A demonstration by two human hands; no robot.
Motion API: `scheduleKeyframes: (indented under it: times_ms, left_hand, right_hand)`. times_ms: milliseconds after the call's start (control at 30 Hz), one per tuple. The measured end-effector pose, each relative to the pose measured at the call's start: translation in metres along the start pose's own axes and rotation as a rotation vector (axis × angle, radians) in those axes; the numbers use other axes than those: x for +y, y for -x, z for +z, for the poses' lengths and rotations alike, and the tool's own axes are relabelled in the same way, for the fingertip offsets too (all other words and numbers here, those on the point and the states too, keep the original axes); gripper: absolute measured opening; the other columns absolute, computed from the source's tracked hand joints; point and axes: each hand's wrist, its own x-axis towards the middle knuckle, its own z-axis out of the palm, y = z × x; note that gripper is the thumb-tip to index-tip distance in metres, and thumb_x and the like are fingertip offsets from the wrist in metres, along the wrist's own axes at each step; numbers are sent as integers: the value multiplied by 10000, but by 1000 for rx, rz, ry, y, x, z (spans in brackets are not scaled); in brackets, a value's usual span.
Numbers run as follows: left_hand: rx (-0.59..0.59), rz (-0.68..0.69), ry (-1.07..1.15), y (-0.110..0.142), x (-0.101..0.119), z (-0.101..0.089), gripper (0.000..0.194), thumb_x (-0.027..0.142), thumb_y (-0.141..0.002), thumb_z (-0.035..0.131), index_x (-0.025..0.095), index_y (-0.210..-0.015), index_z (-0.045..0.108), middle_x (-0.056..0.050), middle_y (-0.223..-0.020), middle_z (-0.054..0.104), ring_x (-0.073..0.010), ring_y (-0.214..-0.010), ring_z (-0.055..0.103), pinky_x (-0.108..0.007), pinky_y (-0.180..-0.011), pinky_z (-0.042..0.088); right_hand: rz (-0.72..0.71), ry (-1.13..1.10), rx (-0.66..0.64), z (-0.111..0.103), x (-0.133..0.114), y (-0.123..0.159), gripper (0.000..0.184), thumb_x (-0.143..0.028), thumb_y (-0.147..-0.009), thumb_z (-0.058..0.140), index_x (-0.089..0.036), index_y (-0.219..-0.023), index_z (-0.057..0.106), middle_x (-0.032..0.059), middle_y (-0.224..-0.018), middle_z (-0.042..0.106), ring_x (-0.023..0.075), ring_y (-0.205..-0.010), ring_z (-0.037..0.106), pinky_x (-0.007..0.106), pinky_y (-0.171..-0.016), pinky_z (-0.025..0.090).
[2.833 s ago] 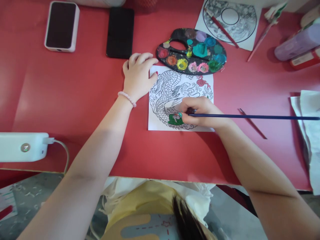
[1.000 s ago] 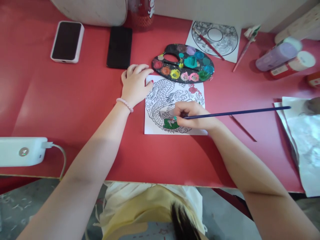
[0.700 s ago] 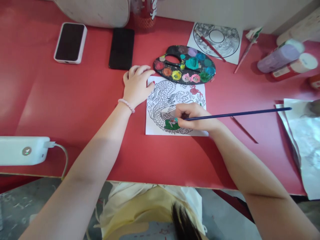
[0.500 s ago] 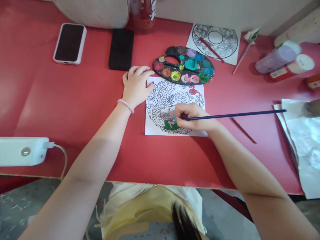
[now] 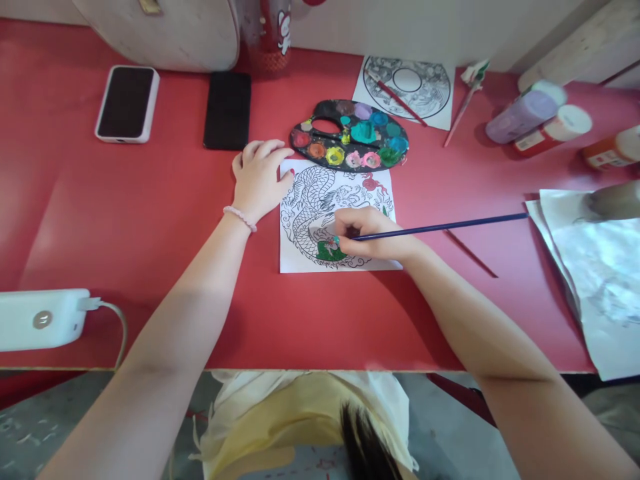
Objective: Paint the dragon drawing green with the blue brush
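My right hand (image 5: 367, 233) is closed around a paintbrush with a long dark blue handle (image 5: 445, 227); its tip is hidden under the fingers. The hand rests over the lower middle of a white sheet with a dragon line drawing (image 5: 305, 193). Beside its fingertips lies a green painted patch (image 5: 327, 251), and a red painted part shows near the sheet's upper right. My left hand (image 5: 260, 177) lies flat with fingers spread at the sheet's upper left edge, its thumb on the paper. Just beyond the sheet sits a black paint palette (image 5: 315, 148) with wells of several colours.
Behind the palette lies a second drawing (image 5: 430, 113) with a thin brush across it. Paint bottles (image 5: 525, 113) and stacked papers (image 5: 580, 267) are on the right. A white-edged device (image 5: 127, 103), a black phone (image 5: 227, 110) and a white power bank (image 5: 40, 320) are on the left.
The whole view has shifted a little, so the table things appear further left. My right hand keeps hold of the paintbrush at the green patch, and my left hand stays at the sheet's edge.
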Motion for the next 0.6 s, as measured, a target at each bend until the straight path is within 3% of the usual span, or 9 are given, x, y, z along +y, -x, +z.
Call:
scheduleKeyframes:
  times_ms: [133,333,600]
  left_hand:
    - [24,39,-14,0,-3,2,422,385,-865,493,486,-1268,567,25,-1316,604,-377,-1362,349,-662,-1108,257]
    - [-30,-35,-60,0,5,-2,378,321,-885,500,382,-1248,588,8,-1416,532,-372,-1387,339,-625,-1145,231]
    - [-40,-37,-46,0,5,-3,387,302,-889,500,397,-1253,592,4,-1433,513,-376,-1402,320,-630,-1149,224]
  right_hand:
    - [-12,-29,-13,0,1,0,207,-71,-706,523,-205,-628,386,-70,-586,407,73,-551,366,232,-538,260]
    - [-16,-47,-16,1,1,2,199,-74,-720,524,-202,-635,396,-67,-592,421,70,-553,369,225,-535,262]
    - [14,-10,-27,2,1,2,206,-78,-727,530,-202,-638,391,-69,-598,398,72,-565,352,231,-543,245]
